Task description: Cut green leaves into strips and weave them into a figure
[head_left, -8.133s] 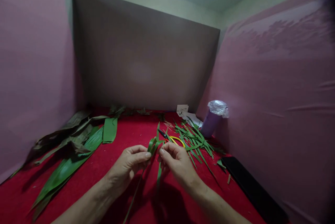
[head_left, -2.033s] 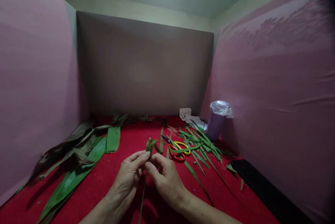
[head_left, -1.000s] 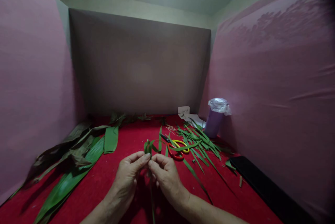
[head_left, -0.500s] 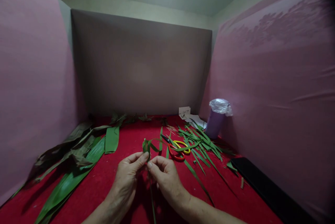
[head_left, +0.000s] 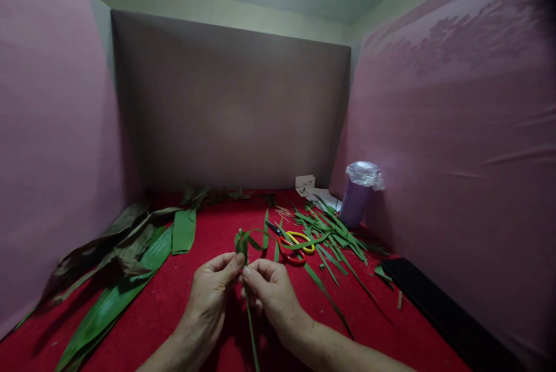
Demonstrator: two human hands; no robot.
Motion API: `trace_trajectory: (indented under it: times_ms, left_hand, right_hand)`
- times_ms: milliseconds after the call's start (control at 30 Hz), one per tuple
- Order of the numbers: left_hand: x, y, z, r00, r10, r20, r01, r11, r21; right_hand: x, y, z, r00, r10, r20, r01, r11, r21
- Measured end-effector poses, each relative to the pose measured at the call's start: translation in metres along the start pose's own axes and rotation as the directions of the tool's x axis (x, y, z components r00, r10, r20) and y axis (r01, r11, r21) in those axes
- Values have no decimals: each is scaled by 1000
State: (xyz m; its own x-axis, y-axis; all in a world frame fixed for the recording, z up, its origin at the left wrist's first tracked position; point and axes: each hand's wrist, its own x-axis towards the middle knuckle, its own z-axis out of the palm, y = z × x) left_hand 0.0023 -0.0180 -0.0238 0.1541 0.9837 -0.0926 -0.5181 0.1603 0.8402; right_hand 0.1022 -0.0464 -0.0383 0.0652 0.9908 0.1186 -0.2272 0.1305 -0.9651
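Note:
Between thumb and fingers my left hand (head_left: 211, 288) pinches a small folded piece of green leaf (head_left: 241, 242), which stands up above the fingertips. My right hand (head_left: 273, 291) is right beside it, thumb and forefinger closed on a narrow leaf strip (head_left: 251, 325) that hangs down toward me. Another thin strip curls off to the right from the folded leaf. Just beyond my right hand lie scissors (head_left: 292, 245) with one red and one yellow handle and dark blades. My fingertips partly hide where the strip meets the folded piece.
Large green leaves (head_left: 117, 305) and dried brown ones (head_left: 130, 244) lie on the left of the red cloth (head_left: 174, 320). Cut strips (head_left: 332, 233) are heaped at right, near a purple cup (head_left: 355, 204) with a plastic-covered top. A long black object (head_left: 434, 302) lies along the right wall.
The view has shifted very slightly. Both hands keep nearly the same pose around the leaf, and the hanging strip sits a little differently below my right thumb.

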Motion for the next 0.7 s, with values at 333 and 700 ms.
trace_trajectory:
  times_ms: [333,700]
  left_hand:
    - [0,-1,-1,997,73,-1,-72,993,89]
    - [1,-1,-2,1000,14,25,-15,1000,21]
  right_hand:
    - [2,2,-1,999,-23,-47,20,997,-70]
    - [3,6,-3,996,-80,-42,73,985,-158]
